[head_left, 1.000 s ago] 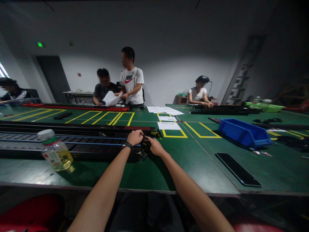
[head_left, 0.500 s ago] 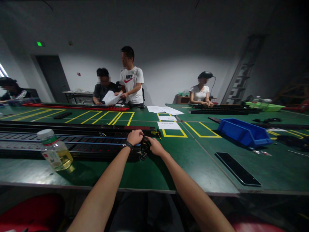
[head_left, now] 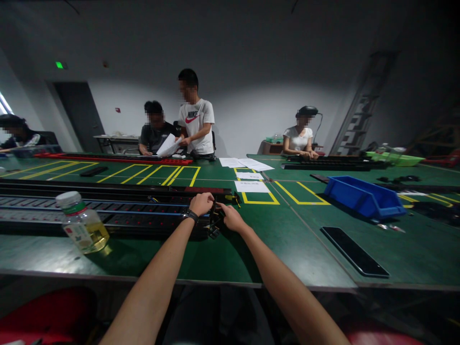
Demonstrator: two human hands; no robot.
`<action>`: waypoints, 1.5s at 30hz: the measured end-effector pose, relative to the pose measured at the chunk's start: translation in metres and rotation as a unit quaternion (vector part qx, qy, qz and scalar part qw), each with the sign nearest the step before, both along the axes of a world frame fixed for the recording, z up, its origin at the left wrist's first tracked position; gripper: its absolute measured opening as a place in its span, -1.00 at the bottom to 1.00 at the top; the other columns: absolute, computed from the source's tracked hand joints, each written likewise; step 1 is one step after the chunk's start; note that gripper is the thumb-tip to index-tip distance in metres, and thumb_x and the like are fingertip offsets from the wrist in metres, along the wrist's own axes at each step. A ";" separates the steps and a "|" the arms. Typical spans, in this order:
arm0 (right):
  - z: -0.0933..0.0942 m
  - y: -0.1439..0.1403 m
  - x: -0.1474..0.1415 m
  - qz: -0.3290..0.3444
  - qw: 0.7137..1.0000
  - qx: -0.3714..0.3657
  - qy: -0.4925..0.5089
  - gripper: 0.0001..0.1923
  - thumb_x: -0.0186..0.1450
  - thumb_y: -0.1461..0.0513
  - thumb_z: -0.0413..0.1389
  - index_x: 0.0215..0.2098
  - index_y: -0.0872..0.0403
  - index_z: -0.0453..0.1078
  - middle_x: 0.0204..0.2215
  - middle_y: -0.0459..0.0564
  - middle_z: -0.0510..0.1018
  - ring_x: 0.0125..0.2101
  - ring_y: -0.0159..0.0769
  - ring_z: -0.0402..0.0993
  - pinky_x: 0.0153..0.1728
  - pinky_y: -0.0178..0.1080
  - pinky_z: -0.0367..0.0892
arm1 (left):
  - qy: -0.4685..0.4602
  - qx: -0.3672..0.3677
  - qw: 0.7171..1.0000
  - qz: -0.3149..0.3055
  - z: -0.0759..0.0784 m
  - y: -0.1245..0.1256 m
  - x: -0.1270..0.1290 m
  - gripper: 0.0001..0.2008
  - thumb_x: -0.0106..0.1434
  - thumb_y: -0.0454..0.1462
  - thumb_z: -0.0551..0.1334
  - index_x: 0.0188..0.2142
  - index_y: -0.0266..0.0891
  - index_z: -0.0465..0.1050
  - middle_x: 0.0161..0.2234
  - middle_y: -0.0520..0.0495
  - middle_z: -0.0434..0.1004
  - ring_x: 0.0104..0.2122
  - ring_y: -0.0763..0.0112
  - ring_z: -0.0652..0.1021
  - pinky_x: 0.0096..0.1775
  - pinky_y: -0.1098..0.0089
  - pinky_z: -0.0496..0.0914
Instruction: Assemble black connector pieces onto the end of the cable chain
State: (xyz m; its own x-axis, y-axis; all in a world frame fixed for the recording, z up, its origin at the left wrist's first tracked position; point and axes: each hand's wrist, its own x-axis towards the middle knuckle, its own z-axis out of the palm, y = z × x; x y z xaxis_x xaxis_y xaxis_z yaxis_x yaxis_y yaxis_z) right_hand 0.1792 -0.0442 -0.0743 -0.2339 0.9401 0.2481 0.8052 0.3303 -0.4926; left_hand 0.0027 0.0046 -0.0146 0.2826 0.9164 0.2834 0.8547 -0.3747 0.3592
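Long black strips (head_left: 143, 218) with rows of dark sockets and red dots lie side by side on the green table. At their right end, my left hand (head_left: 201, 204), a dark band on its wrist, is closed with its fingertips on a small black end piece (head_left: 214, 218). My right hand (head_left: 233, 218) meets it from the other side; its index finger points to the left and touches the same piece, while its other fingers are curled. Loose dark wires and a small connector (head_left: 214, 232) hang below. Exactly what sits between the fingertips is too dark to see.
A bottle of yellow liquid (head_left: 82, 225) stands in front of the strips. To the right are a black phone-like slab (head_left: 354, 251) and a blue bin (head_left: 362, 196). Papers (head_left: 251, 186) lie mid-table beside yellow tape lines. Several co-workers sit or stand across the table.
Both my hands stay in place at the strip's end, with hardly any visible movement. Across the table, the sheets held by the standing co-worker have shifted and folded upward.
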 end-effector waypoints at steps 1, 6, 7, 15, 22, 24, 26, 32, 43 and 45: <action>0.000 0.000 0.000 0.001 1.000 0.000 0.000 -0.17 0.22 0.49 -0.03 0.45 0.04 0.16 0.12 0.18 0.51 0.15 -0.11 0.40 0.12 -0.19 0.28 | 0.000 -0.002 1.000 -0.001 0.000 0.000 0.000 -0.71 0.23 -0.27 0.20 -0.14 -0.06 0.66 -0.17 -0.06 0.73 -0.15 0.22 0.66 -0.09 0.36 0.47; 0.001 0.000 0.000 0.006 1.000 -0.001 0.001 -0.15 0.20 0.51 -0.04 0.45 0.05 0.15 0.11 0.15 0.52 0.15 -0.13 0.40 0.13 -0.21 0.27 | 0.010 0.000 1.000 0.002 -0.001 0.000 0.000 -0.69 0.24 -0.28 0.18 -0.12 -0.05 0.66 -0.16 -0.06 0.73 -0.14 0.22 0.66 -0.07 0.35 0.47; 0.001 -0.001 0.000 0.006 1.000 -0.001 0.000 -0.15 0.20 0.51 -0.04 0.45 0.05 0.15 0.11 0.15 0.52 0.15 -0.12 0.39 0.13 -0.21 0.27 | 0.009 0.001 1.000 0.002 -0.001 0.000 0.000 -0.69 0.24 -0.28 0.18 -0.12 -0.05 0.66 -0.16 -0.06 0.73 -0.13 0.22 0.66 -0.07 0.35 0.47; 0.002 0.000 0.000 0.000 1.000 -0.007 -0.005 -0.15 0.21 0.50 -0.03 0.46 0.03 0.14 0.13 0.18 0.50 0.17 -0.11 0.39 0.12 -0.20 0.28 | 0.015 0.001 1.000 0.005 0.002 -0.003 0.001 -0.68 0.22 -0.30 0.17 -0.13 -0.05 0.66 -0.17 -0.06 0.73 -0.14 0.22 0.66 -0.09 0.35 0.47; 0.000 0.001 0.001 0.006 1.000 -0.004 -0.006 -0.14 0.20 0.51 -0.03 0.46 0.04 0.13 0.14 0.17 0.50 0.17 -0.11 0.38 0.13 -0.19 0.27 | 0.019 0.001 1.000 0.010 0.003 -0.004 0.001 -0.68 0.22 -0.31 0.17 -0.14 -0.05 0.67 -0.17 -0.05 0.73 -0.14 0.24 0.65 -0.07 0.37 0.47; 0.000 0.001 0.001 0.006 1.000 -0.002 -0.004 -0.14 0.20 0.51 -0.03 0.46 0.04 0.14 0.14 0.18 0.50 0.17 -0.11 0.39 0.13 -0.19 0.28 | 0.020 0.003 1.000 0.009 0.003 -0.003 0.001 -0.67 0.22 -0.31 0.17 -0.14 -0.05 0.67 -0.17 -0.05 0.73 -0.14 0.24 0.65 -0.08 0.37 0.47; 0.000 0.001 0.001 0.007 1.000 -0.001 -0.002 -0.14 0.20 0.51 -0.03 0.46 0.04 0.14 0.14 0.18 0.51 0.16 -0.11 0.39 0.12 -0.19 0.28 | 0.020 0.002 1.000 0.009 0.003 -0.003 0.001 -0.68 0.22 -0.31 0.17 -0.14 -0.05 0.67 -0.17 -0.05 0.73 -0.15 0.24 0.65 -0.07 0.36 0.47; -0.001 0.002 0.001 0.008 1.000 0.000 0.001 -0.12 0.17 0.51 -0.03 0.46 0.05 0.14 0.11 0.17 0.52 0.15 -0.12 0.40 0.12 -0.20 0.28 | 0.020 0.002 1.000 0.009 0.003 -0.003 0.002 -0.68 0.22 -0.31 0.17 -0.14 -0.05 0.67 -0.17 -0.05 0.73 -0.14 0.23 0.66 -0.07 0.36 0.48; 0.002 -0.001 0.000 0.005 1.000 -0.003 0.003 -0.13 0.18 0.52 -0.01 0.45 0.05 0.15 0.10 0.16 0.53 0.16 -0.12 0.39 0.12 -0.21 0.27 | 0.025 0.008 1.000 0.008 0.000 -0.001 0.001 -0.67 0.22 -0.32 0.16 -0.15 -0.06 0.67 -0.18 -0.06 0.73 -0.14 0.23 0.66 -0.08 0.37 0.48; 0.002 -0.001 0.000 0.002 1.000 -0.005 -0.001 -0.13 0.18 0.52 -0.01 0.45 0.05 0.15 0.11 0.16 0.53 0.16 -0.12 0.39 0.12 -0.21 0.27 | 0.024 0.006 1.000 0.008 0.000 0.000 0.001 -0.67 0.22 -0.31 0.16 -0.14 -0.06 0.67 -0.18 -0.06 0.73 -0.14 0.24 0.66 -0.07 0.38 0.48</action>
